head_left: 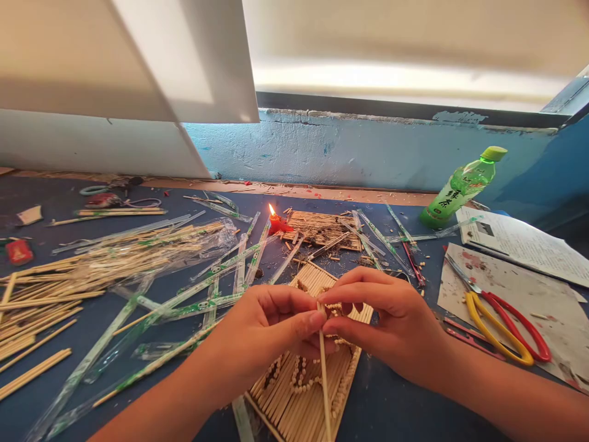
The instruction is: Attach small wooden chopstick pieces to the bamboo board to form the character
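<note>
Between both hands is a thin wooden chopstick [324, 380], its far end at the fingertips and its length running down toward me. My left hand [276, 334] pinches it near that end with thumb and forefinger. My right hand [384, 319] closes thumb and fingers on the same tip from the other side. Directly beneath lies a panel of wooden sticks laid side by side [294, 411]. Small bead-like wooden pieces [304, 385] stand on it in curved lines and along its edge. The hands cover part of the panel's middle.
A red candle [278, 224] burns beside a smaller, dirty stick mat [317, 230]. Clear wrappers [184, 307] and loose chopsticks [41, 307] spread over the left. To the right are red-and-yellow-handled scissors [501, 325], stained cardboard [547, 331], an open book [534, 245] and a green tea bottle [460, 190].
</note>
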Available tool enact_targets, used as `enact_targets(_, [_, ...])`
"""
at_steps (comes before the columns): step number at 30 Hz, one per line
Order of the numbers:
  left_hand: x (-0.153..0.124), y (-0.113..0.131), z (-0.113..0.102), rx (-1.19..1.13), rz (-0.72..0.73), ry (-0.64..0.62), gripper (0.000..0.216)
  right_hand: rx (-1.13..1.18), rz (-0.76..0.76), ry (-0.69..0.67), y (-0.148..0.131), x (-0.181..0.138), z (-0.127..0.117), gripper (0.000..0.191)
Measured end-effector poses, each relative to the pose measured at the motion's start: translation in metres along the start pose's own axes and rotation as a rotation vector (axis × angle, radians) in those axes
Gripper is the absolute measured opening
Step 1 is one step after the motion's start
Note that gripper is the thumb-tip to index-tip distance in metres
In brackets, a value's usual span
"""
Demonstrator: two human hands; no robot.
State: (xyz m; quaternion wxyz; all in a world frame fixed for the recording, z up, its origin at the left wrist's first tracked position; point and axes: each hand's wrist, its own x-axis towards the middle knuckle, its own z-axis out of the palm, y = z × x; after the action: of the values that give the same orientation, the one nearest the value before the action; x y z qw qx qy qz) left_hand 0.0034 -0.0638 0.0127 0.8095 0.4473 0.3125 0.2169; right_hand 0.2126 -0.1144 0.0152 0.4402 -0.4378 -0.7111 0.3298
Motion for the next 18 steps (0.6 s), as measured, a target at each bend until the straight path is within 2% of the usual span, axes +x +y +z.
enact_targets(5, [-0.001, 0.0, 0.001, 0.013, 0.003, 0.02, 0.009, -0.023, -0.011, 0.002, 0.0, -0.001, 0.002, 0.025])
enact_targets(9, [-0.001, 0.002, 0.003, 0.047, -0.029, 0.031, 0.011, -0.141, -0.008, -0.023, -0.01, -0.001, -0.009, 0.038])
enact_targets(11, [-0.001, 0.003, 0.004, 0.055, -0.042, 0.047, 0.013, -0.299, 0.029, -0.037, -0.015, -0.008, -0.031, 0.041])
enact_targets(13, [-0.001, 0.003, 0.004, 0.039, -0.042, 0.069, 0.013, -0.528, 0.105, -0.051, -0.014, -0.023, -0.063, 0.034])
enact_targets(15, [0.0, 0.003, 0.004, 0.017, -0.038, 0.08, 0.014, -0.78, 0.265, -0.042, -0.004, -0.048, -0.101, 0.032])
enact_targets(16, [0.0, 0.004, 0.004, 0.01, -0.038, 0.078, 0.014, -0.9, 0.393, -0.025, 0.003, -0.063, -0.119, 0.03])
enact_targets(18, [-0.001, 0.004, 0.005, -0.004, -0.037, 0.069, 0.014, -1.019, 0.582, 0.046, 0.02, -0.095, -0.149, 0.03])
